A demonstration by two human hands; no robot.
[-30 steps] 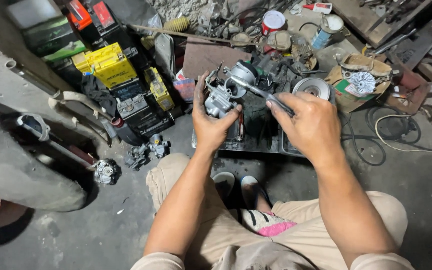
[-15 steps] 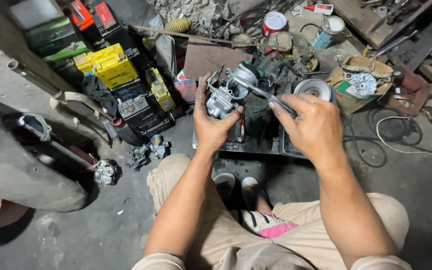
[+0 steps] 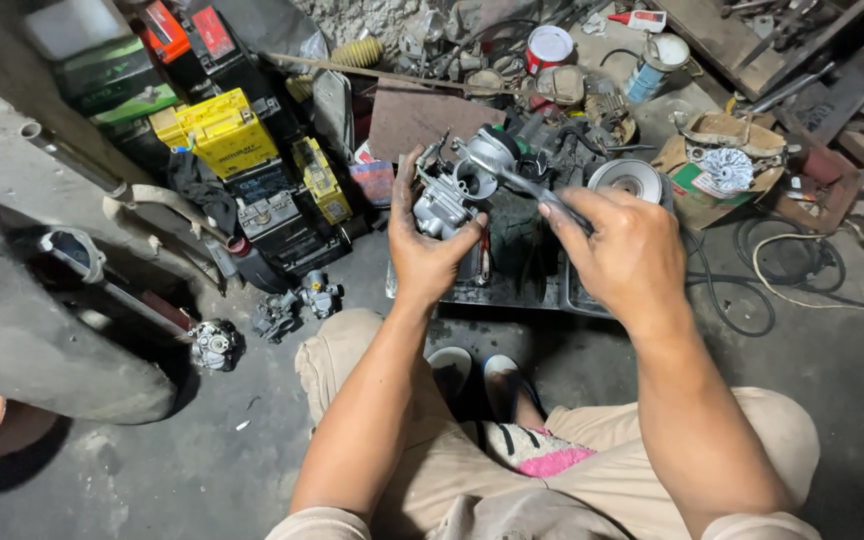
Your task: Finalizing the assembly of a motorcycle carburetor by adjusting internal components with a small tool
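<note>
Carburettor of grey cast metal (image 3: 444, 197) sits just above frame centre, clamped in the left hand (image 3: 424, 250). The right hand (image 3: 624, 255) is closed round a slim metal tool (image 3: 512, 178) reaching its top. Best kept steady over the dark metal tray (image 3: 512, 290), with the tool seated squarely.

The left hand (image 3: 430, 250) now tilts the carburettor (image 3: 444, 195) slightly, its thumb moving up across the body, while the right hand (image 3: 624, 250) brings the tool (image 3: 512, 175) tip nearer the carburettor's mouth.
</note>
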